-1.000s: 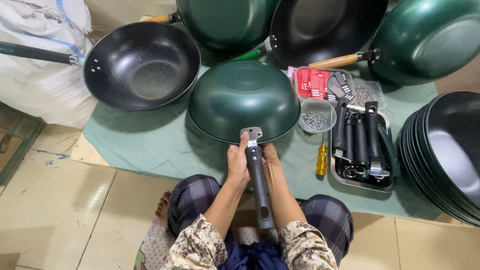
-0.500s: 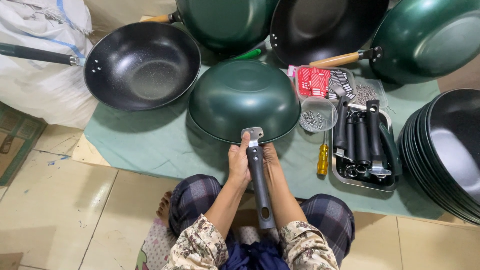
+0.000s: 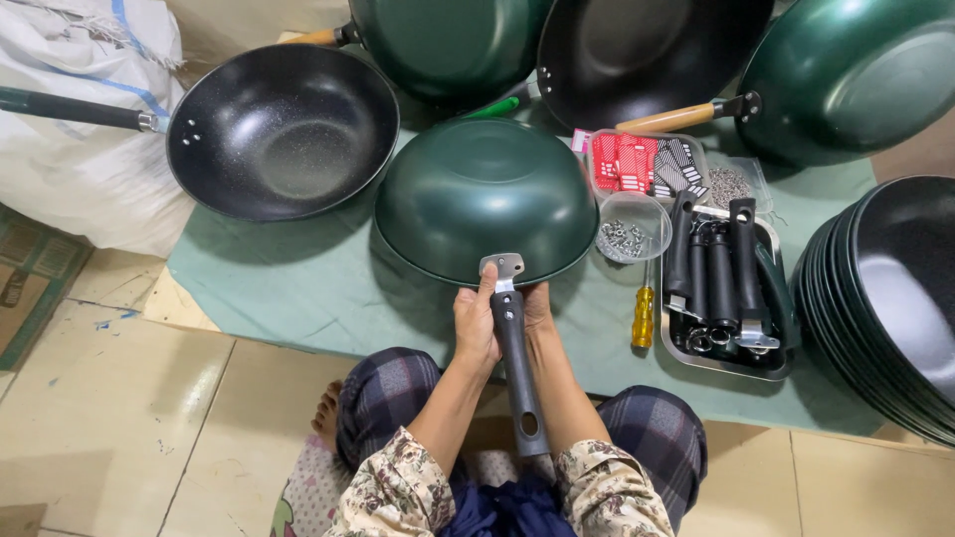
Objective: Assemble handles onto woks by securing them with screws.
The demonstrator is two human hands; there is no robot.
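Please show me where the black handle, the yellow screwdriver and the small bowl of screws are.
black handle (image 3: 515, 368), head view, middle of its grip.
yellow screwdriver (image 3: 644, 316), head view, on its yellow grip.
small bowl of screws (image 3: 637, 205), head view, on its clear rim.

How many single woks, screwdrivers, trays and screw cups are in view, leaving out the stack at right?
Woks: 5, one gripped at its handle by the left hand and right hand
Screwdriver: 1
Tray: 1
Screw cup: 1
Total: 8
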